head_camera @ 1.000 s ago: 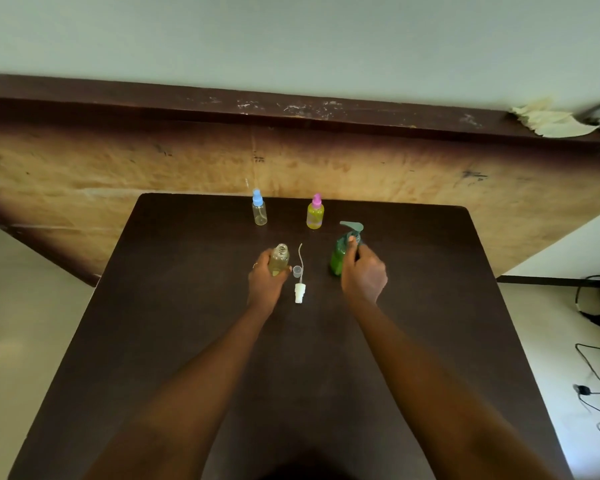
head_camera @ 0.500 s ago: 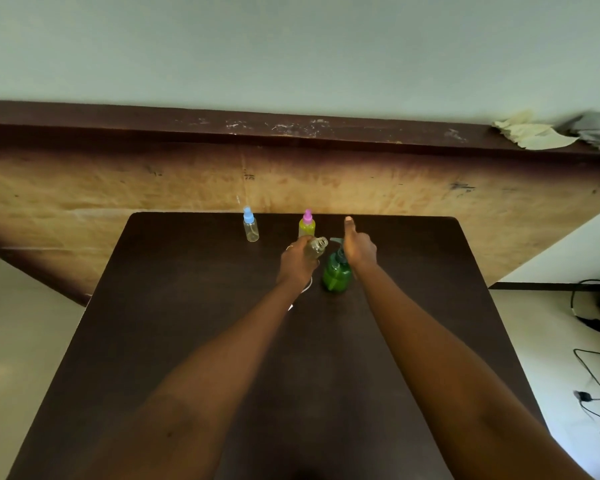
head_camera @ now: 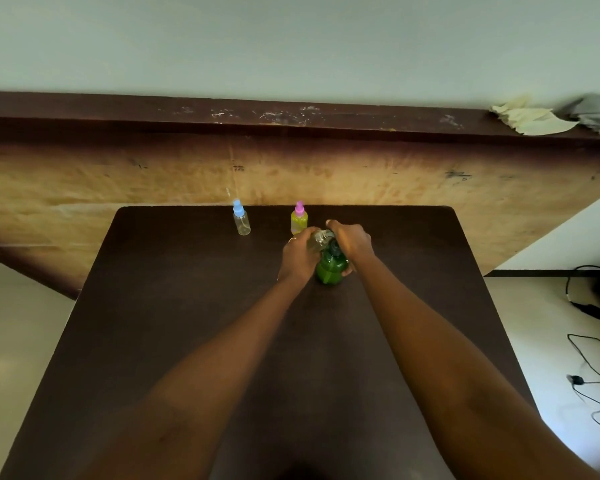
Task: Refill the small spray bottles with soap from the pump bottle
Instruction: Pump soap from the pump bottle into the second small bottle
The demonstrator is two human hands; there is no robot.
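A: 2 hands meet over the dark table (head_camera: 187, 306). I see the left hand (head_camera: 298, 258) gripping an uncapped spray bottle (head_camera: 317, 239), tilted at the spout of the green pump bottle (head_camera: 329, 270); the right hand (head_camera: 353, 241) curls over its pump head.
B: Tips?
A: I'd press slowly, mouth under spout. Behind: blue-capped bottle (head_camera: 241, 220) nearly empty, pink-capped bottle (head_camera: 299, 220) yellow-filled.

No legible writing is showing on anything in view; the green pump bottle (head_camera: 330, 268), the blue-capped spray bottle (head_camera: 241, 221) and the pink-capped spray bottle (head_camera: 299, 220) are bearing no readable label, brand or number
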